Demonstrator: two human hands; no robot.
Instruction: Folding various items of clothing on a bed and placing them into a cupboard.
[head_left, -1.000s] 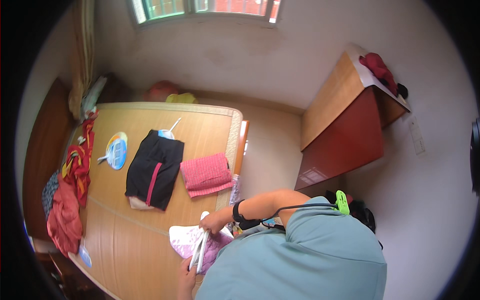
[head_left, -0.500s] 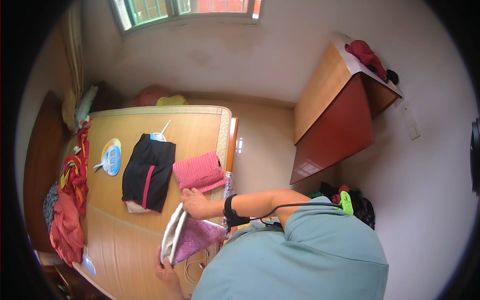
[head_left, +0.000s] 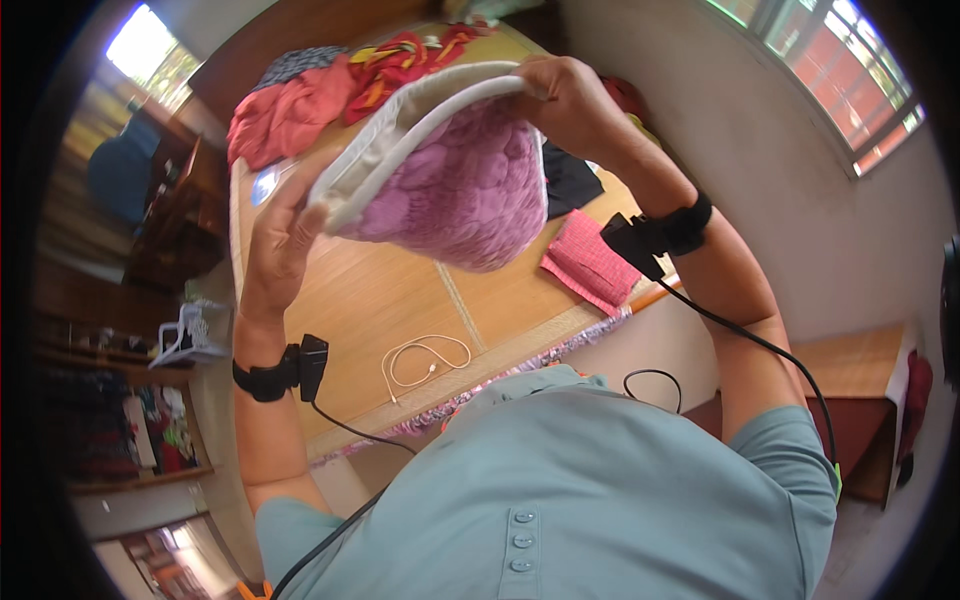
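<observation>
Both my hands lift a purple plush cloth [head_left: 450, 195] with white edging and a pale inner side, held up over the bed. It hangs doubled, with a gap between its two white edges along the top. At its lower left corner, the fingers of my left hand [head_left: 283, 238] are closed on the edging. My right hand [head_left: 578, 108] grips the upper right corner, fingers bent over it. Beyond the cloth, partly hidden, lies a folded black garment [head_left: 572, 185]. A folded pink checked cloth [head_left: 590, 262] rests near the bed's edge, below my right forearm.
The bed [head_left: 350, 300] has a tan mat, with a white cable [head_left: 415, 362] coiled near its front edge. Coral clothes [head_left: 290, 120] and a red-yellow cloth [head_left: 395, 75] are heaped at the far left. Dark wires run from my wrist straps. A wooden cabinet [head_left: 840, 365] stands at right.
My hands have raised the purple plush cloth from low beside the bed's edge to high over the bed, spreading it wider. The view has swung to the left.
</observation>
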